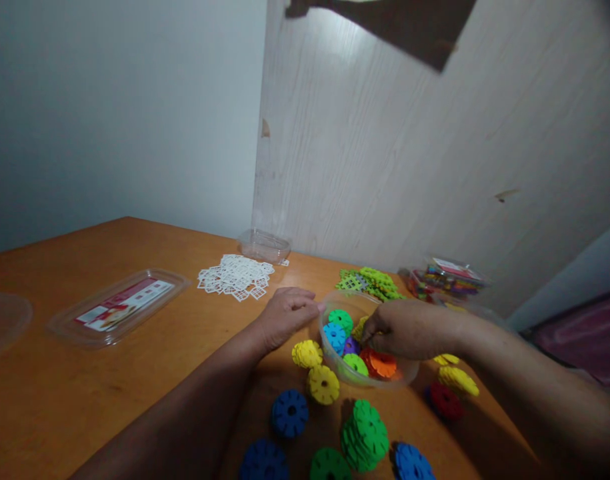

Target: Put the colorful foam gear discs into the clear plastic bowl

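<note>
A clear round plastic bowl (409, 373) holds notched plastic discs: a light-blue disc (334, 338), a green disc (341, 321), a purple disc (351, 345) and several orange discs (383, 364). My left hand (289, 315) is closed at the bowl's left rim, fingertips against it. Reaching in from the right, my right hand (407, 328) has its fingers bent down and pressed together among the discs. Its fingertips are beside a yellow disc (359, 329); what they pinch is hidden. In front of the bowl are a stack of green discs (365, 433) and yellow discs (323, 385).
Blue discs (289, 413) lie near me, a red disc (445, 400) at right. Behind are white lattice pieces (237, 275), a clear tray (265, 247), green lattice pieces (377, 283) and a filled box (449, 277). A labelled clear lid (59, 325) lies left, below the wall.
</note>
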`<state>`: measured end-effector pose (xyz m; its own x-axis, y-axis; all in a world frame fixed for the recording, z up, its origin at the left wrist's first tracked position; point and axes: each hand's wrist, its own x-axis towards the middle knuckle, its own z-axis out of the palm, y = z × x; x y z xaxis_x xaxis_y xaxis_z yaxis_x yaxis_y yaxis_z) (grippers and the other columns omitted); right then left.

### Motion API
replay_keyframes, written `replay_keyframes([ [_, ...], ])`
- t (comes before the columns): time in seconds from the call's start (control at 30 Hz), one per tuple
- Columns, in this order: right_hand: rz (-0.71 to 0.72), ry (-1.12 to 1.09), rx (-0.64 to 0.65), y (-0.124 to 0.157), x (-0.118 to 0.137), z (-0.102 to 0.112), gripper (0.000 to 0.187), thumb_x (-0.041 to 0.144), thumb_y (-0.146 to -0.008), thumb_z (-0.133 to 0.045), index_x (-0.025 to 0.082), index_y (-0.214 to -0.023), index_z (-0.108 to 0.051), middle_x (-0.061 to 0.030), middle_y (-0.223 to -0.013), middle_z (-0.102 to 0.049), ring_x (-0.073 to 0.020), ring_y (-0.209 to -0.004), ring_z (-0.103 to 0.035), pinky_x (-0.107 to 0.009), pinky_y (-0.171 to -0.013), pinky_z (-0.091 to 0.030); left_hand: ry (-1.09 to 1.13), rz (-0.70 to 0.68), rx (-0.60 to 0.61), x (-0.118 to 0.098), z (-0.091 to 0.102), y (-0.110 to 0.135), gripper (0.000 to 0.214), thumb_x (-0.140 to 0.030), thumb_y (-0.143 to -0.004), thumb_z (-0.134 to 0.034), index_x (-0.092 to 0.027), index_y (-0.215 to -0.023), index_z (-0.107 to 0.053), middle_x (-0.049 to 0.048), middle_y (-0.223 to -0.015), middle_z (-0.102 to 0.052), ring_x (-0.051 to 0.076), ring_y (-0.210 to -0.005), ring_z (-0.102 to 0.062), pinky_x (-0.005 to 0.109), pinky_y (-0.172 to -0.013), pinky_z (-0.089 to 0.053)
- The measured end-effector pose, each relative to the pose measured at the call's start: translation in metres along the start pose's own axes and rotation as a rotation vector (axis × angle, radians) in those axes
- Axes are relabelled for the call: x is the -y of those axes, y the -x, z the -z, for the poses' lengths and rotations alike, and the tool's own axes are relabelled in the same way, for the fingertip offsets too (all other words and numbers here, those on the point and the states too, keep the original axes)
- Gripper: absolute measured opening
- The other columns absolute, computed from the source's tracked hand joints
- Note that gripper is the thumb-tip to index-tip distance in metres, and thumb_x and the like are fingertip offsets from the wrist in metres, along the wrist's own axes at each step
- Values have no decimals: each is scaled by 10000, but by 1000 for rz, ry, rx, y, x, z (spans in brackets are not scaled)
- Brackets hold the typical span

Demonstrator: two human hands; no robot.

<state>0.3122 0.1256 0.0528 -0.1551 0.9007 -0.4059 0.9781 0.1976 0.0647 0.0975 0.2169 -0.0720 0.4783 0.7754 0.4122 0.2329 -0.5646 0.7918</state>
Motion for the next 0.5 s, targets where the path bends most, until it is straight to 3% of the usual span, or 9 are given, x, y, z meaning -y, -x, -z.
replay_keyframes([
  [0.1,38,-53,-39,13,-10,5,212,266,-868,-513,240,-859,-723,-1,-740,-699,-140,-629,-576,-245,-591,-367,21,15,-5,-1,1,1,285,-472,-850,-639,-251,-789,-807,46,-1042,-758,232,-1057,-665,368,-985,-486],
  [0.2,-25,-106,-142,35,-32,-1,161,279,-873,-515,234,-875,-669,3,-687,-634,-143,-615,-535,-248,-584,-351,34,14,-4,1,1,-1,256,-452,-845,-647,-262,-833,-818,46,-1064,-760,230,-1076,-663,369,-1013,-478],
  [0.33,-101,-186,-210,73,-60,-30,137,300,-889,-512,233,-877,-631,-4,-698,-597,-152,-648,-507,-252,-593,-350,36,-3,19,6,1,-3,273,-448,-859,-627,-253,-821,-815,34,-1040,-763,228,-1057,-667,355,-995,-489],
  [0.5,-190,-328,-150,103,-69,-71,209,408,-894,-549,236,-966,-643,-12,-744,-622,-156,-667,-537,-253,-585,-369,62,-1,16,5,1,-4,278,-454,-861,-625,-250,-822,-810,32,-1050,-764,229,-1055,-667,354,-985,-503],
])
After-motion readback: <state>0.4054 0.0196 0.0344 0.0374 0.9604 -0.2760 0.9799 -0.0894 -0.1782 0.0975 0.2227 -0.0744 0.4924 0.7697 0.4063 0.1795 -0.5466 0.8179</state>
